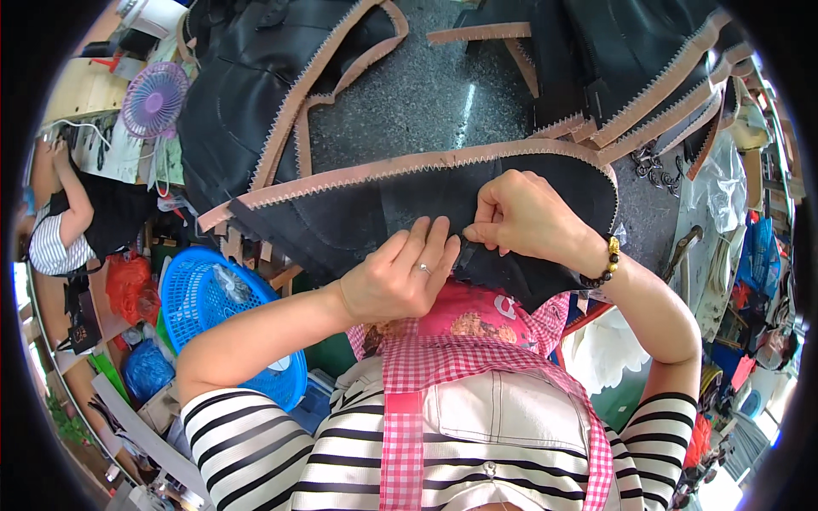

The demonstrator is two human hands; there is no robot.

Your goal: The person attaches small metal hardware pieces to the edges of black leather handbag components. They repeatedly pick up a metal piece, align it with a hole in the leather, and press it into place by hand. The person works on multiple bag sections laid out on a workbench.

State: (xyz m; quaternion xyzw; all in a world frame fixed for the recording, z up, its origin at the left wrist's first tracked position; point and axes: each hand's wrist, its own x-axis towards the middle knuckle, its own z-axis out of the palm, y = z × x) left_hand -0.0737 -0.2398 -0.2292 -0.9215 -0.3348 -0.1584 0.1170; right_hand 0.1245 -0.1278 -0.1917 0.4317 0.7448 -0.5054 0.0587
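A black leather-like panel (366, 217) with a tan zigzag-stitched edge strip (392, 166) lies across the near side of the grey speckled tabletop. On its lower part rests my left hand (400, 271), fingers stretched out over the black surface, a ring on one of them. Just to the right, my right hand (530, 217) is closed in a pinch, thumb against bent finger, close to the left fingertips. What sits in that pinch is too small to make out. The panel's near edge hangs over my pink checked apron (460, 353).
More black panels with tan strips lie at the far left (239, 94) and far right (648, 51). Dark metal hooks (660, 170) sit at the right. A blue basket (200, 298) stands left below the table, near a purple fan (155, 100). Another person's arm (72, 192) shows at far left.
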